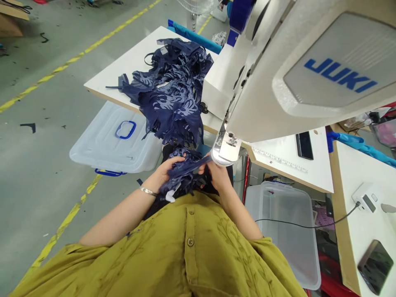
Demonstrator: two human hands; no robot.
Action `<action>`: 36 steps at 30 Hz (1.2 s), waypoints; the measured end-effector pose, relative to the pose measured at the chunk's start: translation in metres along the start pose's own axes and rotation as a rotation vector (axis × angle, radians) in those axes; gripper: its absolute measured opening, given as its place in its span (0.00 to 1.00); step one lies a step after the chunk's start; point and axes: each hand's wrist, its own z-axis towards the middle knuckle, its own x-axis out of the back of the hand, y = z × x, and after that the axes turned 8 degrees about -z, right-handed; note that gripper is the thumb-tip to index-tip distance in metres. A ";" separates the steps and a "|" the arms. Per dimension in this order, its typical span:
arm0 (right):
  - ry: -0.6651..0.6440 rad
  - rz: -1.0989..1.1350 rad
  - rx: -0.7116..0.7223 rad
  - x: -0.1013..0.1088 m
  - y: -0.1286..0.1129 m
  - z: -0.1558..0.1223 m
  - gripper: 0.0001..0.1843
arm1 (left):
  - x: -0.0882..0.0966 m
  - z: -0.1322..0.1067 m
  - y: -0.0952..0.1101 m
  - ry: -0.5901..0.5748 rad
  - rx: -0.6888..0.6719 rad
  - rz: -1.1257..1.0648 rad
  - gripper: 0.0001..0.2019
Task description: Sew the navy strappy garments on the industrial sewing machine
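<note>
My left hand (165, 171), with a thin bangle at the wrist, grips a bunched piece of navy printed fabric (185, 173) in my lap. My right hand (216, 173) pinches the same fabric from the other side, just under the head of the white JUKI sewing machine (278, 82). A narrow navy strip runs between both hands toward the machine's end plate (227, 146). A large heap of the same navy leaf-print fabric (173, 90) lies on the white table (123, 70) and hangs over its edge toward my hands.
A translucent lidded bin (111, 140) with a blue handle sits on the floor at left, another bin (291, 231) at right. A black phone (305, 145) lies on the table, another dark phone (375, 266) and a white control box (365, 200) on the side table. Yellow floor lines run left.
</note>
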 end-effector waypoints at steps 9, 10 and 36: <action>-0.281 -0.199 -0.206 0.020 0.011 -0.016 0.29 | 0.010 0.000 0.000 0.096 0.008 -0.110 0.09; -0.372 -0.301 -0.149 0.018 0.010 -0.020 0.26 | 0.009 0.001 0.000 0.097 0.022 -0.108 0.09; 0.181 0.909 -0.044 0.117 0.018 -0.033 0.09 | 0.020 -0.047 0.069 -0.298 -0.486 -0.322 0.10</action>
